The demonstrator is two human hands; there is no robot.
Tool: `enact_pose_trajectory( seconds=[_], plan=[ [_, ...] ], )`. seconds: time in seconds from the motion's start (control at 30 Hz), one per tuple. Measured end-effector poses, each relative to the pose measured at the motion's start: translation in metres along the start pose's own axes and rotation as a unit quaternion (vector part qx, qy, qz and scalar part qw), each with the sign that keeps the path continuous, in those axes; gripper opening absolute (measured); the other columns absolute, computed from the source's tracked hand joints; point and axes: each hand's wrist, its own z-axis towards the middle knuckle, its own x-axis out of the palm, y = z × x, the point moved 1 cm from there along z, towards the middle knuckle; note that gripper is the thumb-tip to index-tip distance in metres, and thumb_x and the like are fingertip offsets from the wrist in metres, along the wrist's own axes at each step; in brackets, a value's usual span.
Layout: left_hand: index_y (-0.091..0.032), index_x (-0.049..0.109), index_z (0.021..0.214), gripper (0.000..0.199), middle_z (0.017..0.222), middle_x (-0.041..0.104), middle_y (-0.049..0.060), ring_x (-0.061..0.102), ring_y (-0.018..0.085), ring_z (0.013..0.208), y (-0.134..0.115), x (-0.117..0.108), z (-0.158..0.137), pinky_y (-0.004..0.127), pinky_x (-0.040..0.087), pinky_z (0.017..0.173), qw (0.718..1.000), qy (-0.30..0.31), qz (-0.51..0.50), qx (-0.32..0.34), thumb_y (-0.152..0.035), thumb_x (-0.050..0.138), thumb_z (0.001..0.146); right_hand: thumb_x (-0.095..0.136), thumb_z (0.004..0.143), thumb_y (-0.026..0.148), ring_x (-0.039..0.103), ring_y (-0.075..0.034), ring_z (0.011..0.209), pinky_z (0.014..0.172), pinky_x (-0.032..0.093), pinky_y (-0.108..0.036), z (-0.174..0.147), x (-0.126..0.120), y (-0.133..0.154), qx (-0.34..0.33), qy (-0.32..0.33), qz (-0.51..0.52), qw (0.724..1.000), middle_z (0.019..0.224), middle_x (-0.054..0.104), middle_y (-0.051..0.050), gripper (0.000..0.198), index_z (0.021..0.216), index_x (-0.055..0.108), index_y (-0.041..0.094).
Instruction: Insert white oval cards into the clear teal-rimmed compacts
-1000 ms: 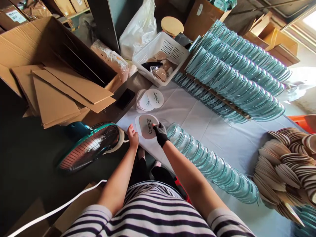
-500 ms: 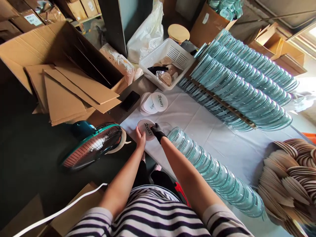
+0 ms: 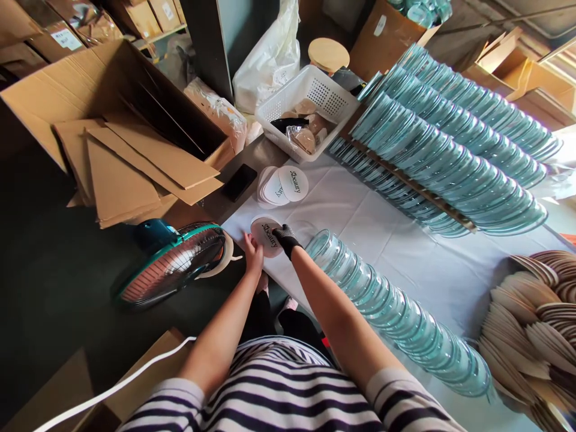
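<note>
On the white-clothed table (image 3: 373, 234), a row of nested, see-through greenish bowls (image 3: 400, 312) stretched beside my right forearm (image 3: 337, 306). Near the table's edge, my black-gloved right hand (image 3: 285, 239) held the flat, round, pale disc (image 3: 264, 236) with dark "beauty" lettering; my bare left hand (image 3: 254, 255) touched its rim, but whether it gripped I could not tell.

"beauty" on round discs (image 3: 265, 238)

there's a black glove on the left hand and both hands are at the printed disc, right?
The glove is on the wrong hand: the head view shows the black glove on the right hand. Both hands are at the printed disc.
</note>
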Motion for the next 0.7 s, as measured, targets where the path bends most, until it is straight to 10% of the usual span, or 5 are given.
enact_pose_trajectory(
  seconds=[0.2,0.4,0.7],
  plan=[
    [-0.018,0.017,0.154,0.087,0.155,0.036,0.018,0.038,0.025,0.143,-0.010,-0.005,-0.003,0.040,0.034,0.116,0.998,0.004,-0.045,-0.035,-0.007,0.054,0.077,0.061,0.084,0.033,0.053,-0.026,0.120,0.101,0.042,-0.034,-0.011,-0.007,0.010,-0.078,-0.067,-0.137,0.985,0.132,0.055,-0.017,0.036,0.115,0.058,0.014],
    [-0.016,0.021,0.152,0.086,0.155,0.036,0.019,0.042,0.024,0.140,-0.024,0.002,-0.005,0.039,0.037,0.113,0.991,-0.004,-0.117,-0.061,-0.001,0.053,0.074,0.060,0.086,0.043,0.057,-0.028,0.113,0.092,0.046,-0.037,-0.009,-0.024,0.028,-0.039,-0.016,-0.226,0.973,0.121,0.062,-0.017,0.041,0.115,0.059,0.014],
    [-0.012,0.025,0.150,0.079,0.157,0.033,0.018,0.037,0.027,0.142,-0.039,0.005,-0.007,0.036,0.036,0.113,0.987,-0.017,-0.138,-0.079,0.002,0.053,0.077,0.068,0.074,0.038,0.060,-0.018,0.086,0.072,0.049,-0.028,0.002,-0.010,0.014,-0.019,0.019,0.028,0.999,0.099,0.064,-0.004,0.041,0.107,0.052,0.018]
  ],
)
